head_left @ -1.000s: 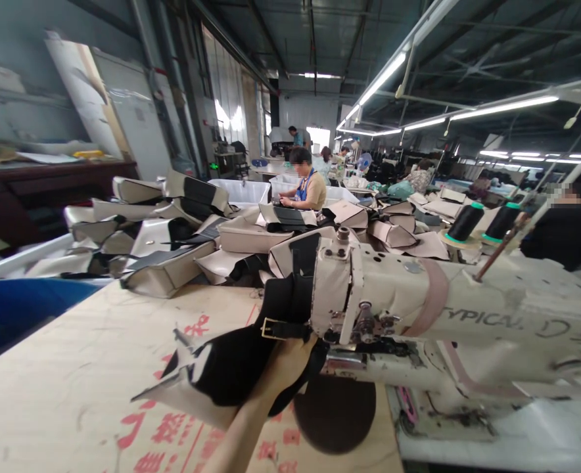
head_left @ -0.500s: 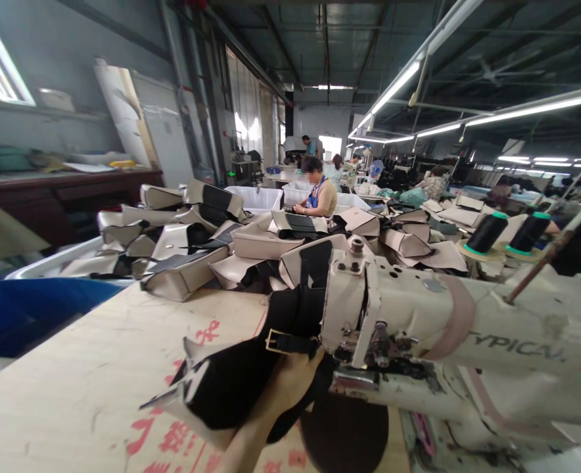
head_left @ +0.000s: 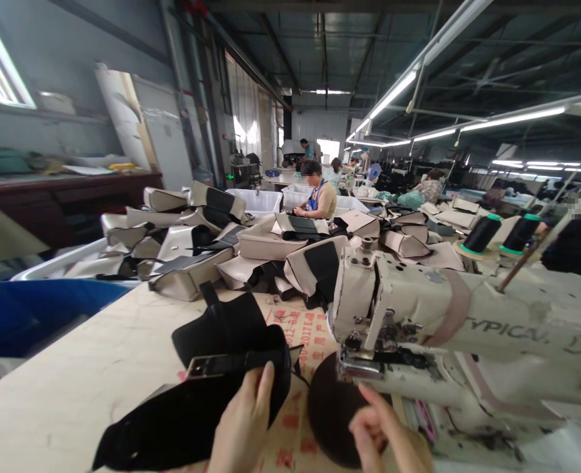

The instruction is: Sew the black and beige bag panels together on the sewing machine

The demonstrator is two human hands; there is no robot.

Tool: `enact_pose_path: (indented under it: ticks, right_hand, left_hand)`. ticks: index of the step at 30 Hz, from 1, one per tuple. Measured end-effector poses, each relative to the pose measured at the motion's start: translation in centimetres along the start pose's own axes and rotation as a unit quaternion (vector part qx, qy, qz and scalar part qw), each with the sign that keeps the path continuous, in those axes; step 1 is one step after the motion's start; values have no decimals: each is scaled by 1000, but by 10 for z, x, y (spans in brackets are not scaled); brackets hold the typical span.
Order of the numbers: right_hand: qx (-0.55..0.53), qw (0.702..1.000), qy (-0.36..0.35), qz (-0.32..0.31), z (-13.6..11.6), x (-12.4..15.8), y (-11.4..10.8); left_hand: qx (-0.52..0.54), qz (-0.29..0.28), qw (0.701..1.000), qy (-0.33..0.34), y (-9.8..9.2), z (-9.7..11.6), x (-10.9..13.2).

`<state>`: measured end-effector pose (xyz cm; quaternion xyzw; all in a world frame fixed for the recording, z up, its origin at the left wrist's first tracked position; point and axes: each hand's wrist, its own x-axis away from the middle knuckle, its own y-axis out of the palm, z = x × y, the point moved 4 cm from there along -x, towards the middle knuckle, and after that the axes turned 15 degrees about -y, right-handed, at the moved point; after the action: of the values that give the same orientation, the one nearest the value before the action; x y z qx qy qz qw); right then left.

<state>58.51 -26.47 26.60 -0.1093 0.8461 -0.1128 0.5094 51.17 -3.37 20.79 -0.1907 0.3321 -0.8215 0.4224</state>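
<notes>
My left hand (head_left: 244, 417) is closed on a black bag piece (head_left: 186, 414), its thumb pressed near a strap. Across the piece runs the black strap (head_left: 258, 360), with a gold-toned buckle (head_left: 198, 368) at its left end. A black flap (head_left: 226, 325) stands up behind it. My right hand (head_left: 389, 430) is apart from the bag, in front of the sewing machine (head_left: 394, 302) and over a dark round disc (head_left: 332, 414). Its index finger points up and the other fingers are loosely bent; I see nothing in them.
Beige and black bags (head_left: 271, 240) are heaped behind the wooden tabletop (head_left: 64, 368). A blue bin (head_left: 48, 315) stands at the left. Two black thread cones (head_left: 482, 233) sit behind the machine. A co-worker (head_left: 320, 194) sits beyond the heap.
The bag piece has moved left and toward me, away from the machine's needle area, with my left hand on it. My right hand has come into view below the machine head.
</notes>
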Motion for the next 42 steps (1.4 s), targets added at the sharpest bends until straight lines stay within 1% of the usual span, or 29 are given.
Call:
enact_pose_path:
  ticks: [1, 2, 4, 7, 8, 9, 10, 11, 12, 13, 15, 16, 17, 18, 20, 21, 22, 23, 25, 27, 28, 29, 30, 31, 32, 34, 37, 39, 42]
  right_hand:
    - [-37, 999, 16, -3, -5, -5, 20]
    - [-68, 997, 33, -2, -9, -11, 36]
    - [-113, 991, 72, 16, -14, -26, 55]
    - [-171, 974, 125, 83, -13, -41, 65]
    - [-175, 970, 132, 106, -11, -41, 67]
    - [-157, 973, 121, 118, -7, -41, 68]
    - [-116, 983, 89, 113, -4, -39, 67]
    - [-55, 994, 35, 89, -1, -39, 67]
    - [15, 998, -31, 47, 1, -38, 66]
    - [81, 991, -103, 1, 3, -38, 63]
    - [174, 956, -218, -87, 7, -40, 54]
    - [197, 941, -249, -116, 9, -41, 46]
    - [206, 933, -266, -127, 9, -42, 36]
    - [203, 932, -277, -119, 6, -41, 26]
    - [179, 942, -277, -58, -2, -33, 9]
    - [159, 951, -265, -27, -6, -26, 7]
    - [138, 958, -251, -14, -9, -17, 10]
    - [118, 965, -234, -26, -12, -8, 19]
    - [96, 970, -193, -108, -14, 5, 50]
    - [91, 961, -158, -206, -13, 6, 85]
    - [86, 956, -140, -245, -10, 3, 98]
    - [72, 953, -122, -268, -7, -4, 108]
    - [51, 955, -102, -275, -3, -11, 113]
    - [27, 961, -86, -262, 1, -19, 114]
    - [8, 970, -75, -233, 5, -26, 110]
    - [0, 987, -74, -141, 12, -36, 96]
    - [54, 994, -95, 13, 17, -40, 75]
    - [105, 987, -86, 90, 16, -42, 68]
    - [156, 975, -78, 140, 11, -46, 68]
  left_hand:
    - [-35, 30, 999, 8, 5, 7, 10]
    - [-63, 67, 996, -7, 8, 11, 18]
    - [-114, 112, 987, -15, 14, 20, 27]
    - [-176, 132, 975, -10, 20, 27, 19]
    - [-198, 136, 971, -1, 22, 28, 15]
    - [-221, 143, 965, 12, 24, 29, 10]
    - [-243, 150, 958, 34, 26, 30, 6]
    - [-261, 155, 951, 61, 28, 32, 3]
    - [-274, 154, 945, 87, 31, 33, 0]
    - [-282, 149, 941, 111, 33, 34, -2]
    - [-292, 136, 936, 143, 31, 33, -7]
    - [-297, 130, 935, 144, 27, 30, -10]
    - [-303, 129, 934, 136, 21, 24, -14]
    - [-308, 132, 934, 121, 12, 16, -18]
    - [-316, 157, 931, 92, -9, -7, -24]
    - [-317, 168, 928, 98, -18, -20, -24]
    - [-325, 182, 921, 115, -25, -32, -22]
    - [-335, 198, 910, 141, -29, -43, -19]
    - [-344, 242, 883, 207, -31, -59, -8]
    - [-333, 302, 850, 273, -33, -60, 4]
    - [-324, 330, 834, 300, -34, -55, 8]
    - [-316, 349, 823, 319, -37, -45, 11]
    - [-310, 358, 816, 332, -40, -33, 12]
    - [-307, 359, 813, 341, -44, -17, 12]
    - [-307, 350, 814, 348, -48, 0, 11]
    - [-311, 328, 811, 371, -54, 39, 10]
    - [-339, 282, 799, 409, -55, 91, 8]
    - [-356, 257, 788, 431, -54, 113, 5]
    - [-367, 221, 783, 450, -54, 129, -1]
